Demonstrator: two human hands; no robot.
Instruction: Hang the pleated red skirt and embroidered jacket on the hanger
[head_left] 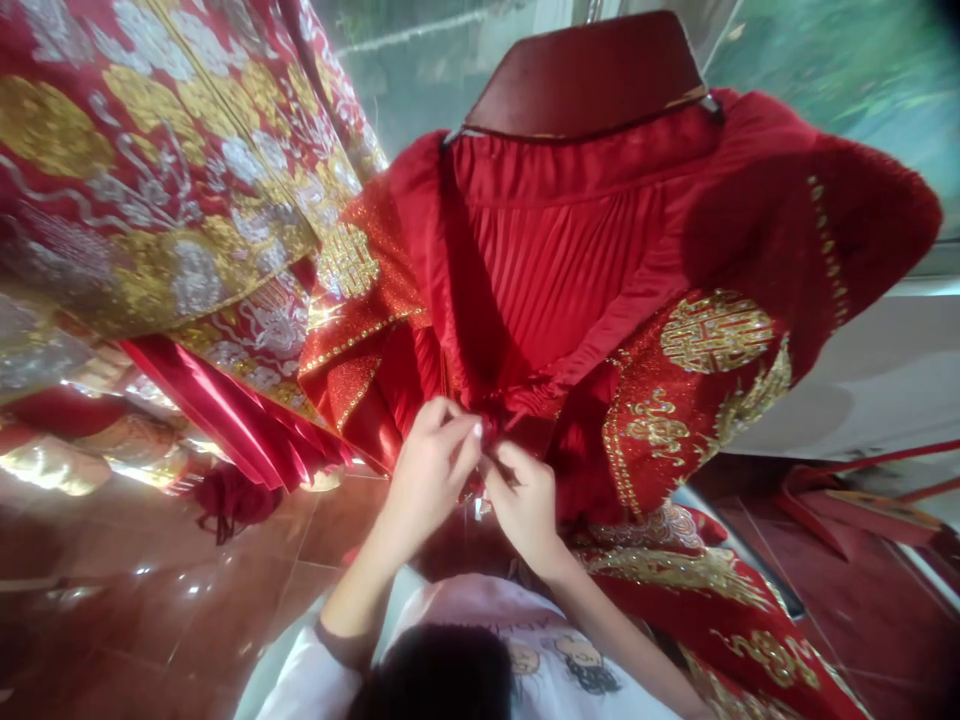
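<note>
A red garment with a pleated inside and gold embroidered, beaded panels hangs on a dark red form in front of me. At the lower end of its neckline, my left hand pinches something at the red fabric, thumb against fingers. Close beside it, my right hand has its fingertips curled together at the same spot. What lies between the fingertips is too small and hidden to make out. A small white piece shows just below the fingers.
Another red garment with gold and silver embroidery hangs at the left. A dark red pouch-like bundle hangs over the tiled floor. A red folded object with straps lies at the right. Window glass is behind.
</note>
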